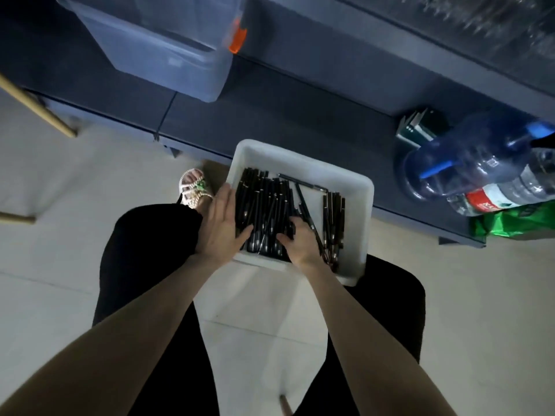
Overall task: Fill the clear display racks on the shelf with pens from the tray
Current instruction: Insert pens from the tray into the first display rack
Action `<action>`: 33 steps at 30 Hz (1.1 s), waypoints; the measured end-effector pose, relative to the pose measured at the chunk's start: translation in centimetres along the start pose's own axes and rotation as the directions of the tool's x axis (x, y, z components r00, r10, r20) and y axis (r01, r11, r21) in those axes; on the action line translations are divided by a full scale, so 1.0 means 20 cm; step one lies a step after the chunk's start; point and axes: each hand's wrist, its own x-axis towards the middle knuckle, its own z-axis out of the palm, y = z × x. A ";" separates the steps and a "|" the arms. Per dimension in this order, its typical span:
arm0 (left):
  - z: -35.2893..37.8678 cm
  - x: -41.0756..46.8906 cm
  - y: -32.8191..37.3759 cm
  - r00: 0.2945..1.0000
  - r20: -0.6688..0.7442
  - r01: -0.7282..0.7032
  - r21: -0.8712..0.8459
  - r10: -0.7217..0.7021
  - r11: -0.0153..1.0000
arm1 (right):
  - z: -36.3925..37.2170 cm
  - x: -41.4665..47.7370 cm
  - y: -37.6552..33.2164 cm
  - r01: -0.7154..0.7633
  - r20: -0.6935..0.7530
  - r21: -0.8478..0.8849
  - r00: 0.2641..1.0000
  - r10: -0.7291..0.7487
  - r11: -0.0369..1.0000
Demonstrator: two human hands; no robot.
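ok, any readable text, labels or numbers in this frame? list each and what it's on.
None can be read.
Red label on the plastic bottle: print blurred.
Sticker on the blue water jug: too small.
White marks on the green packs: blurred.
No legible print on the pens.

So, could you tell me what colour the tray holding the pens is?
White tray, clearest in the head view.

Bare left forearm (135, 325) and right forearm (360, 325) reach forward and down, converging. The left hand (223, 223) lies flat, fingers straight and together, thumb spread to the right. The right hand (297, 240) is knuckles-up, its fingers curled down around some pens (264, 205).
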 end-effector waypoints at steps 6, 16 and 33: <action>0.07 -0.01 0.00 0.998 -0.053 0.048 0.053 -0.045 0.997 | 0.10 0.09 0.05 -0.047 -0.004 -0.159 0.999 0.047 0.986; 0.07 -0.01 0.01 0.997 -0.040 0.062 0.059 -0.060 0.996 | 0.11 0.12 0.07 -0.159 -0.001 -0.122 0.987 0.160 0.980; -0.51 0.27 0.32 0.960 -0.011 -0.278 0.038 0.279 0.960 | -0.71 -0.26 -0.37 0.305 -0.254 0.295 0.938 -0.234 0.905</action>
